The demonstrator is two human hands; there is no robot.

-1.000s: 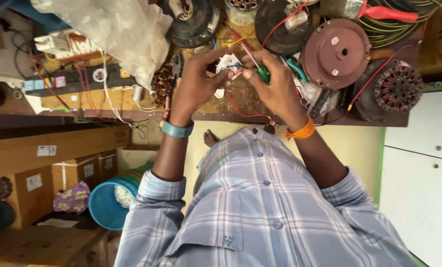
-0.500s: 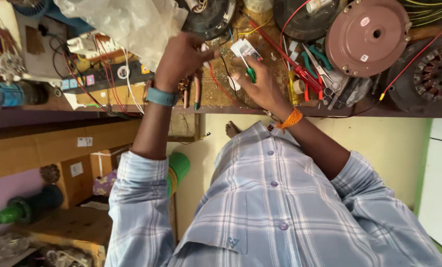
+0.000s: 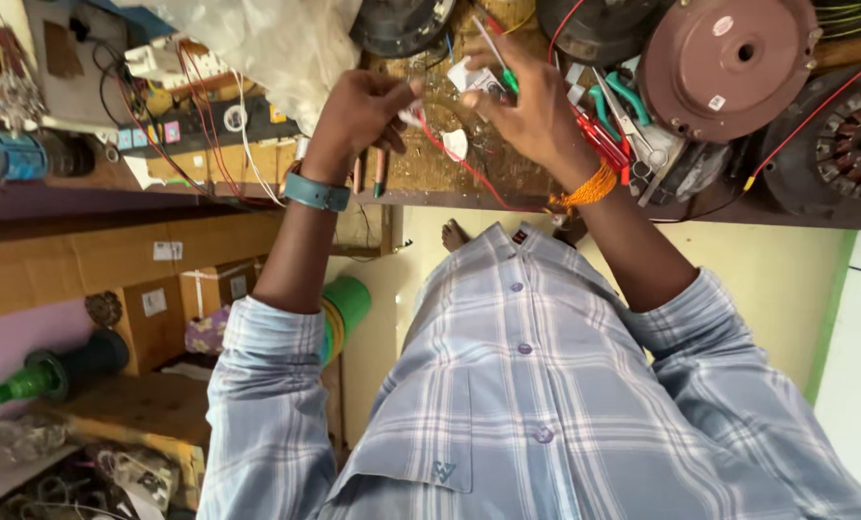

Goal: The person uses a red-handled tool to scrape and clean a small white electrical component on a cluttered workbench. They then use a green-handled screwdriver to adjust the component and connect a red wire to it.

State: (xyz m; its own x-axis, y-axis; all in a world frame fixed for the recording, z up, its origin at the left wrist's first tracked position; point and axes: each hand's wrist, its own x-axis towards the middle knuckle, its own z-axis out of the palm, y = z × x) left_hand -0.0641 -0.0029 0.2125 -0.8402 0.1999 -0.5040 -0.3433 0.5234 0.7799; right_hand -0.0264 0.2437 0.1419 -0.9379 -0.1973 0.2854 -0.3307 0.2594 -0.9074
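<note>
Both my hands work over a cluttered wooden workbench (image 3: pixel 430 173). My left hand (image 3: pixel 363 111), with a teal band on the wrist, pinches the end of a red wire (image 3: pixel 449 154) with a small white piece on it. My right hand (image 3: pixel 536 111), with an orange thread on the wrist, grips a green-handled screwdriver (image 3: pixel 509 79) together with a small white part (image 3: pixel 469 77). The fingertips of the two hands nearly touch.
A brown round motor cover (image 3: pixel 729 63), a wound stator (image 3: pixel 854 144), a black motor housing (image 3: pixel 401 24) and green-handled pliers (image 3: pixel 623 96) crowd the bench. A plastic bag (image 3: pixel 267 48) lies left of my hands. Cardboard boxes (image 3: pixel 161 308) and a green roll (image 3: pixel 348 303) sit below.
My right hand has risen on the bench toward the left hand, so the fingertips are closer. The view has shifted slightly; both hands keep their hold.
</note>
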